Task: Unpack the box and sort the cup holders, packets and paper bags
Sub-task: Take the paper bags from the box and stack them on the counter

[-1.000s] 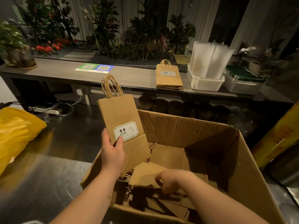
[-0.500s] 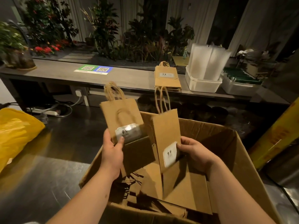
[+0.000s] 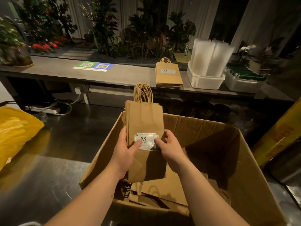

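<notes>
Both my hands hold a small stack of flat brown paper bags [image 3: 145, 121] upright over the open cardboard box [image 3: 244, 160]. My left hand [image 3: 125, 152] grips the stack's left edge, thumb on the white "9.9" label. My right hand [image 3: 169, 149] grips the right edge, thumb on the same label. The twisted paper handles point up. More flat bags [image 3: 162, 193] lie in the bottom of the box. A stack of sorted paper bags [image 3: 168, 75] lies on the far counter.
A white tub [image 3: 205, 80] with clear plastic sleeves and a second tub [image 3: 241, 82] with green items stand right of that stack. A QR-code sign [image 3: 92, 66] lies on the counter. A yellow plastic bag [image 3: 14, 132] sits at left, a yellow carton [image 3: 280, 137] at right.
My right hand lifted a second bag from the box and brought it against the one in my left hand. Both hands now hold the bags together, squared up at centre.
</notes>
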### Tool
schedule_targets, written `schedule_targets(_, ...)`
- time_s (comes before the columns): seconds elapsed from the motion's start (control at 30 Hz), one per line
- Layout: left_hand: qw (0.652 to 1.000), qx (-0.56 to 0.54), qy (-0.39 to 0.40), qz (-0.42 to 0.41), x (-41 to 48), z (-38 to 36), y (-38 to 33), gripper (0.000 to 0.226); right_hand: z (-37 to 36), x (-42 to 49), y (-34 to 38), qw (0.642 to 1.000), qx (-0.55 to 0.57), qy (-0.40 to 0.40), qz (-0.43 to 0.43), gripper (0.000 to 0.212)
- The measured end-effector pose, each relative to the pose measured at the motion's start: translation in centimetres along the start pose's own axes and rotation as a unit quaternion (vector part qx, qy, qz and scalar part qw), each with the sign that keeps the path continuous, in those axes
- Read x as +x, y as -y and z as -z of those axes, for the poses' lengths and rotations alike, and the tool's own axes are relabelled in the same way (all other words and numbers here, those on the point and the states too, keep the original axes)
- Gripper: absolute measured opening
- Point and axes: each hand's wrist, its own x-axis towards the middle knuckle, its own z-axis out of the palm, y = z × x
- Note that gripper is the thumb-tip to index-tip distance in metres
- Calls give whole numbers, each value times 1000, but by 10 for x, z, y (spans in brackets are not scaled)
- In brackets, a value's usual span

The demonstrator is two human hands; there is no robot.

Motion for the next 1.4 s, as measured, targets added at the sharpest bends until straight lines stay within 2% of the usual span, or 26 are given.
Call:
schedule_targets(0.1,999,48,-9,-1,6,-8,-2,61,3,9,3,1000,9,8,19,25)
schedule_targets(0.33,996,81,-31,-29,24,-14,-4,64,17,29,16,996,48,17,77,40)
schedule_targets(0.53,991,93,-68,-74,26,-13,-7,62,14,23,25,989,72,13,130,26)
schedule_targets(0.7,988,59,-94,-108,18,-2,-17,47,-14,10,31,986,91,-18,141,12)
schedule_targets(0.87,976,98,-124,-147,12,33,-35,46,-42,-5,38,980,89,53,169,27)
schedule_targets(1.07,965,103,-165,-175,15,81,-77,51,-90,-7,80,963,48,27,262,29)
schedule_targets(1.27,972,142,-155,-99,3,96,-57,55,-125,-10,46,972,105,41,206,23)
schedule_targets(1.4,977,121,-144,-101,0,95,-53,50,-130,-8,44,973,113,14,199,20)
